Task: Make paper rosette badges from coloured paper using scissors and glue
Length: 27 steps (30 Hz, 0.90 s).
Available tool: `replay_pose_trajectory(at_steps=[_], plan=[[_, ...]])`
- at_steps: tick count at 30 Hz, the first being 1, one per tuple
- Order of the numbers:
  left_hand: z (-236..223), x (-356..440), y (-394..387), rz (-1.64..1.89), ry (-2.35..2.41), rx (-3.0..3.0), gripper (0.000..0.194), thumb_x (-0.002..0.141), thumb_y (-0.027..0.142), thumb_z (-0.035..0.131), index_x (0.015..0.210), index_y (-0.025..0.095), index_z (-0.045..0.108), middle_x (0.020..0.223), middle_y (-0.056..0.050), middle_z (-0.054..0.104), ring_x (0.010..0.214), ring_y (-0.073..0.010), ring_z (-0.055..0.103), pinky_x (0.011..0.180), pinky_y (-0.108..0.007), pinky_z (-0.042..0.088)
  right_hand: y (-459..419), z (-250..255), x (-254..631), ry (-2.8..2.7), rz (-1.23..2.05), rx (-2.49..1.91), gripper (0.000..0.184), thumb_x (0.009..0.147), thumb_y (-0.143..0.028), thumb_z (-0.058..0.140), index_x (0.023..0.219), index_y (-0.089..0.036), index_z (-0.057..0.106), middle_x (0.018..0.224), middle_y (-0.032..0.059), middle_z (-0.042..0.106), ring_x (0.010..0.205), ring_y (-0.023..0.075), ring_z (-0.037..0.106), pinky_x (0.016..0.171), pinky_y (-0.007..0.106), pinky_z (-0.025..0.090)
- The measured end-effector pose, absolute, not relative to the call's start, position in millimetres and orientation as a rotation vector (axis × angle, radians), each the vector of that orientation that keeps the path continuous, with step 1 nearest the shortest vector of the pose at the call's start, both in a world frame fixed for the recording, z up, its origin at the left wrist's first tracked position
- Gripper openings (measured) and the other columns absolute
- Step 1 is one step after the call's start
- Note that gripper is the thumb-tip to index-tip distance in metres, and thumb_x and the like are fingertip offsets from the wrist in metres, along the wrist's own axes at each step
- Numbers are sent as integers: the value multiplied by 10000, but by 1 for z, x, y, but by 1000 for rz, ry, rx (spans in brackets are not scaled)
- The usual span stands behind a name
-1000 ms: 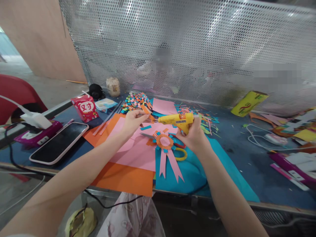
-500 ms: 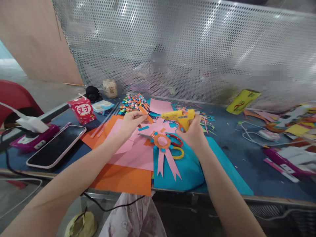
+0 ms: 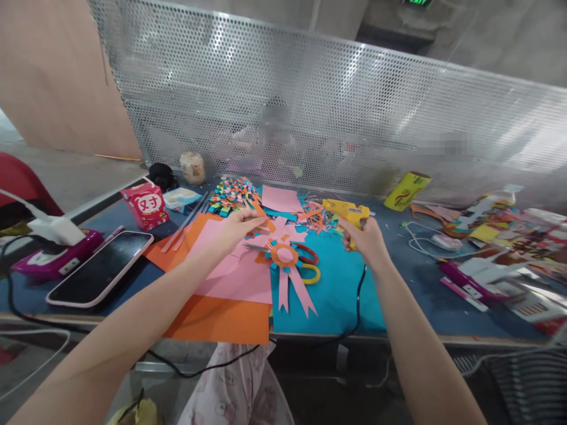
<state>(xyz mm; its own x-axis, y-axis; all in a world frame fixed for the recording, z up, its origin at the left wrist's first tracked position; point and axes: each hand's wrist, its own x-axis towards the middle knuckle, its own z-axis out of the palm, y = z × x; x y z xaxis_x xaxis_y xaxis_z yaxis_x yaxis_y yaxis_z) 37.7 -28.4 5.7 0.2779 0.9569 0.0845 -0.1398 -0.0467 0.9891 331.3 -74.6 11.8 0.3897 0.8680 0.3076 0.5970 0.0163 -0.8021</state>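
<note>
My left hand [image 3: 243, 226] pinches an orange paper strip [image 3: 261, 211] above the pink paper. In my right hand [image 3: 365, 236] is a yellow glue gun [image 3: 345, 209], its nozzle pointing left and held apart from the strip. Between my hands lies a paper rosette [image 3: 284, 255] with an orange ring, a pink centre and two pink ribbon tails. Scissors [image 3: 310, 273] with red and yellow handles lie partly under the rosette. Pink sheets [image 3: 239, 286], orange sheets [image 3: 217, 319] and blue sheets [image 3: 330, 295] are spread beneath.
A heap of small coloured paper pieces [image 3: 234, 192] lies at the back. To the left are a phone [image 3: 101, 268], a purple power strip [image 3: 62, 257] and a red drink carton [image 3: 145, 205]. A yellow tube [image 3: 406, 190] stands back right. A perforated metal panel [image 3: 332, 118] borders the table.
My right hand has moved the glue gun to the right, away from the orange strip. My left hand still pinches the strip. The camera view has tilted slightly upward.
</note>
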Motion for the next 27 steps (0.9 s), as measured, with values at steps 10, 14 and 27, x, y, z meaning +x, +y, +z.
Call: replay_pose_trajectory(at_steps=[10,14,27], plan=[[6,38,-28,1150,626,1138,382,499,387,853,658,165,585,565,20,636,527,-128,662,453,-172,395,-91,-7,383,-996,19,-2404,446,672,-557,668,741,-118,628,922,299,624,986,467,581,738,623,430],[8,37,-28,1230,662,1116,408,470,403,860,664,172,585,571,32,632,508,-114,644,472,-181,433,-91,-4,353,-1102,-371,-2361,527,750,-523,616,969,-44,635,1177,381,510,1149,497,455,814,672,355],[11,32,-22,1293,821,1130,433,473,453,838,684,176,580,631,20,669,554,-130,672,439,-182,372,-100,8,223,-2088,140,-2125,371,679,-547,663,727,-204,533,805,95,638,789,300,610,635,346,374]])
